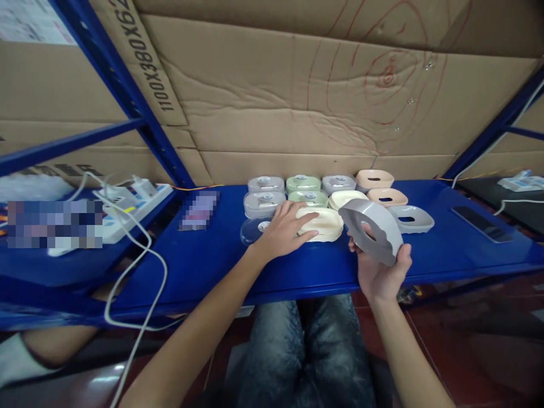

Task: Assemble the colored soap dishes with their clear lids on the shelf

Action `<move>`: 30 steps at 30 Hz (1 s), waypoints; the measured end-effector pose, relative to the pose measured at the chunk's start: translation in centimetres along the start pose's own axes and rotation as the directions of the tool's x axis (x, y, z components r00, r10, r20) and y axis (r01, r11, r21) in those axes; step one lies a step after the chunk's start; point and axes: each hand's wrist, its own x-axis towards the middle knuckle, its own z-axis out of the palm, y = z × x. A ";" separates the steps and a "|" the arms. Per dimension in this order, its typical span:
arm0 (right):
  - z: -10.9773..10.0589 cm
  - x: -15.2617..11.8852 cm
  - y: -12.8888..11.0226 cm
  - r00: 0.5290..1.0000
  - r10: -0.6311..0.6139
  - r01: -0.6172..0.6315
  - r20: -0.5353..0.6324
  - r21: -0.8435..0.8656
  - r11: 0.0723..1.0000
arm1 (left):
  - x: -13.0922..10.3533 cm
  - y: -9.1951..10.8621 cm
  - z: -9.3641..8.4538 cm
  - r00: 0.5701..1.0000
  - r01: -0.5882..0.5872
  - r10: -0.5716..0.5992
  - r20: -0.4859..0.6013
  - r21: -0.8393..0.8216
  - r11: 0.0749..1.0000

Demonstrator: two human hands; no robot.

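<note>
My right hand grips a grey oval tray with a hole in its middle, tilted up above the shelf. My left hand has its fingers spread, the fingertips over the left part of a cream oval piece. Beside that hand lies a clear lid. Behind are grey lidded boxes, green lidded boxes and another cream piece. On the right stand peach trays and a second grey tray.
The blue shelf carries a phone-like dark slab at right and a blurred item at left. A power strip with white cables is further left. Cardboard closes the back. Another person's arm shows lower left.
</note>
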 end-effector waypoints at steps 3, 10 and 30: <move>0.0 0.0 -0.1 1.000 0.009 -0.009 -0.006 0.045 0.999 | 0.0 0.4 0.1 1.000 -0.020 0.019 0.006 0.012 1.000; 0.1 0.1 -0.1 1.000 -0.011 0.012 -0.010 0.036 0.999 | -0.1 0.7 0.5 0.999 -0.038 0.037 0.008 0.028 0.999; 0.7 0.3 -0.3 0.987 0.095 -0.048 -0.132 0.322 0.946 | -0.4 1.3 1.1 0.990 -0.019 0.013 -0.137 -0.043 0.999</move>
